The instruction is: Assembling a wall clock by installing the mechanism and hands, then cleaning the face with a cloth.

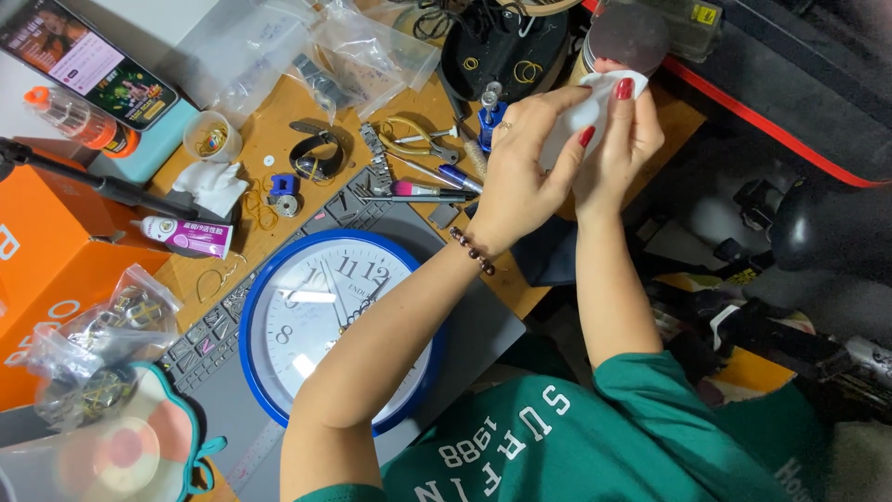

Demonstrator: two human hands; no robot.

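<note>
Fingers of both hands pinch a small white cloth (595, 107) up at about one o'clock in the head view: the left hand (520, 172) curls around it from below, thumb and forefinger closed on its lower edge, while the right hand (627, 139), nails painted red, presses it from the other side, fingertips folded over the top. What the cloth wraps I cannot tell. A beaded bracelet (474, 251) sits on the left wrist. Below the left forearm, toward seven o'clock, a round wall clock (321, 321) with a blue rim lies face up on a grey work mat (465, 344). Just left of the hands, at eleven o'clock, pliers (418, 139) and a pink-handled tool (418, 191) lie on the wooden bench. Far over at nine o'clock sits an orange box (46, 270), with a small tube of glue (186, 235) beside it.
</note>
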